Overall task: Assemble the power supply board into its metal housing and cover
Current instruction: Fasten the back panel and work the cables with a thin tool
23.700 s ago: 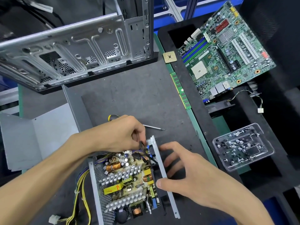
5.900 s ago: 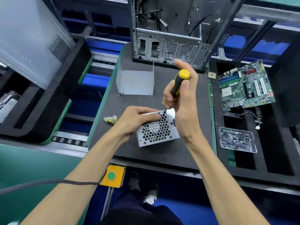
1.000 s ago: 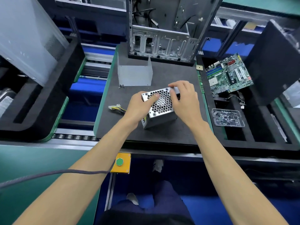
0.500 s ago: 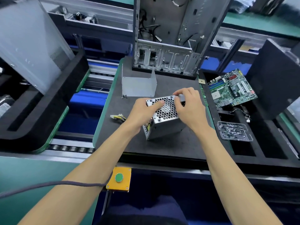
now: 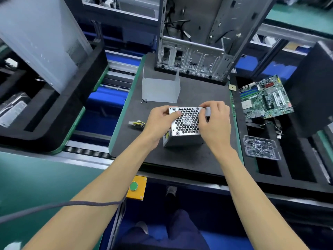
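**Power supply housing held on edge, both hands engaged**

Since the frame half a second earlier, the housing has been turned slightly, so that its perforated face now sits squarer to the head camera; both hands have stayed on it. Compared with the frame about six seconds back, the yellow-handled screwdriver is no longer in the right hand.

The power supply housing (image 5: 185, 123) stands on the dark bench mat (image 5: 180, 159), honeycomb grille face up and tilted toward the viewer. The left hand (image 5: 159, 121) grips the left edge of the housing, with the thumb laid across the upper left corner of the grille. The right hand (image 5: 214, 121) grips the right edge, fingers curled over the upper right corner. Whether anything small is pinched under those fingers cannot be told.

A yellow-and-black cable bundle with white connector (image 5: 137, 123) lies on the mat just left of the left hand. The bent grey metal cover (image 5: 160, 89) stands apart from the housing, farther back on the mat, with a small dark object at its lower left corner. Behind it stands an open computer chassis (image 5: 194, 56). To the right, a motherboard (image 5: 264, 98) rests in a black foam tray, and a clear screw tray (image 5: 261, 147) lies nearer the viewer.
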`<state>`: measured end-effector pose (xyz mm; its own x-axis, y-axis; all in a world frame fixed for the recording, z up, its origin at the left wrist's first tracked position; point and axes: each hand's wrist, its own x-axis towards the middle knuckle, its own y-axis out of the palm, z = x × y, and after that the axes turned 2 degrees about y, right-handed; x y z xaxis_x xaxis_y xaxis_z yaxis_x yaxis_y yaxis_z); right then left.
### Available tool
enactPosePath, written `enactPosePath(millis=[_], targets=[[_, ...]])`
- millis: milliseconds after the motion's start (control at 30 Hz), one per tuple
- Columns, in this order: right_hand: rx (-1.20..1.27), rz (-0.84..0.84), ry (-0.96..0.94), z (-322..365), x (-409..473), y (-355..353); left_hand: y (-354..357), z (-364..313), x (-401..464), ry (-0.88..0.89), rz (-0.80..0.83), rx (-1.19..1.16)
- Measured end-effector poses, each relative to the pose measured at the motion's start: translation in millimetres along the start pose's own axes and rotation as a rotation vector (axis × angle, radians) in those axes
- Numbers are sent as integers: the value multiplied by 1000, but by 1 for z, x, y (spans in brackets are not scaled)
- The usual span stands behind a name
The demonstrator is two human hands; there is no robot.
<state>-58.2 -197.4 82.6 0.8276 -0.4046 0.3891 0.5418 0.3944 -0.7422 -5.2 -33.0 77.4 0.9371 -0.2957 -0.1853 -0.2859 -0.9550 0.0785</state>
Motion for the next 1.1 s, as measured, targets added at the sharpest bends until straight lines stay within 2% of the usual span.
enactPosePath(millis=[133, 333, 533, 733, 933, 1100], targets=[[-27, 47, 40, 1, 3, -8, 4, -14, 10, -59, 22, 11], [-148, 359, 73, 4, 33, -9, 0, -20, 20, -138, 60, 21], [-252, 511, -4, 11, 61, -12, 3, -23, 23, -151, 44, 92], [-45, 495, -138, 42, 85, -5, 2, -31, 20, -82, 21, 261], [178, 553, -232, 73, 81, 19, -13, -40, -3, -26, -119, 249], [234, 523, -275, 88, 69, 28, -31, -42, -26, -43, -85, 307]])
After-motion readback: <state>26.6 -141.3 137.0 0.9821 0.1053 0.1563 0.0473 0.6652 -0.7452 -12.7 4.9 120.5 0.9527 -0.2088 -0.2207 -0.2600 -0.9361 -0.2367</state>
